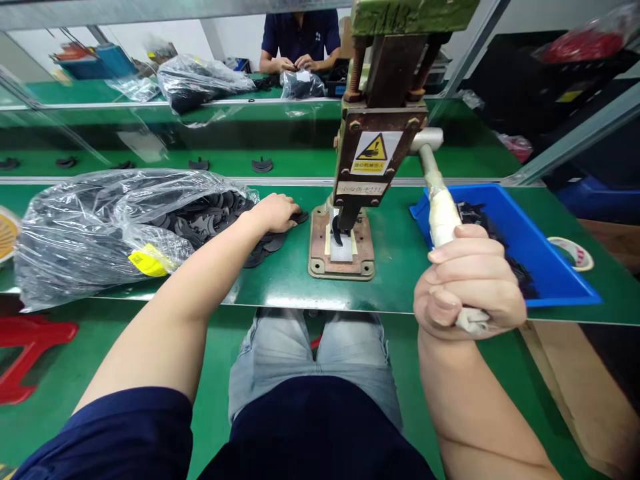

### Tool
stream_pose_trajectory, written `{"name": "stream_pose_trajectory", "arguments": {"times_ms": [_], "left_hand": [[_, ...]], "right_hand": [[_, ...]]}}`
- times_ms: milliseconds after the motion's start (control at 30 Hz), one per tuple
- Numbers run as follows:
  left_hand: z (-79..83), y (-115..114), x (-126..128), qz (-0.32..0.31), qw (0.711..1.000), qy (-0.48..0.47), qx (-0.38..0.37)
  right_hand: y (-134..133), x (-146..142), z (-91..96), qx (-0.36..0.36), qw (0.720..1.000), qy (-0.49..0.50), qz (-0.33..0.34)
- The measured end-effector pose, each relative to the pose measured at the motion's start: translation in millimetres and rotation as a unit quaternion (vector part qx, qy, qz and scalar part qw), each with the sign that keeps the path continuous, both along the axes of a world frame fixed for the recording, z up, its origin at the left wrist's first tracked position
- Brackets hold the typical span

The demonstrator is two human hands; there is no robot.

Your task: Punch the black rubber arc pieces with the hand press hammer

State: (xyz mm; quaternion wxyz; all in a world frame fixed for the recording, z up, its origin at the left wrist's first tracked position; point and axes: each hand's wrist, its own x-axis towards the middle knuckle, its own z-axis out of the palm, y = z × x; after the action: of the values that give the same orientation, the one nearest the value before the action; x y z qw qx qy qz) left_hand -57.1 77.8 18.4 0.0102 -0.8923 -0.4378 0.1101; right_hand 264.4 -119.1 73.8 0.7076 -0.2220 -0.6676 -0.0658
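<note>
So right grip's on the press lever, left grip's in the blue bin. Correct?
No, the left grip is at the black pieces by the clear bag, not in the blue bin. Head view shows it. Right grip on the press lever stands.

A factory workshop: a hazard-labelled lever press (375, 181) stands at one o'clock, bagged black parts (207, 217) lie at nine, a blue parts bin (563, 272) at three, a co-worker (303, 39) at twelve.
</note>
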Motion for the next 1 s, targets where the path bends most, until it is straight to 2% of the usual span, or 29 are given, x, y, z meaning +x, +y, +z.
{"name": "stream_pose_trajectory", "arguments": {"times_ms": [100,433,567,633,700,867,1000], "left_hand": [[4.5,-7,0,-0.02,1.0,0.002,0.004],[8.3,-21,7,0.021,0.993,-0.063,-0.093],[10.7,-29,6,0.049,0.975,-0.205,-0.072],[9.3,-37,5,0.097,0.942,-0.303,-0.105],[7.2,-48,7,0.142,0.895,-0.387,-0.17],[4.3,-75,25,0.195,0.797,-0.511,-0.254],[-1.0,-85,52,0.258,0.656,-0.646,-0.295]], "right_hand": [[1,0,-0.5,0.007,1.0,-0.005,0.004],[3,-2,1.8,0.022,1.0,-0.007,0.002],[2,-2,3.2,0.019,1.0,-0.012,0.005],[2,-3,3.3,0.02,1.0,-0.006,0.005],[3,-5,3.1,0.027,1.0,0.003,0.0],[6,-7,2.4,0.036,0.999,0.018,-0.008],[7,-8,2.5,0.04,0.999,0.026,-0.006]]}}
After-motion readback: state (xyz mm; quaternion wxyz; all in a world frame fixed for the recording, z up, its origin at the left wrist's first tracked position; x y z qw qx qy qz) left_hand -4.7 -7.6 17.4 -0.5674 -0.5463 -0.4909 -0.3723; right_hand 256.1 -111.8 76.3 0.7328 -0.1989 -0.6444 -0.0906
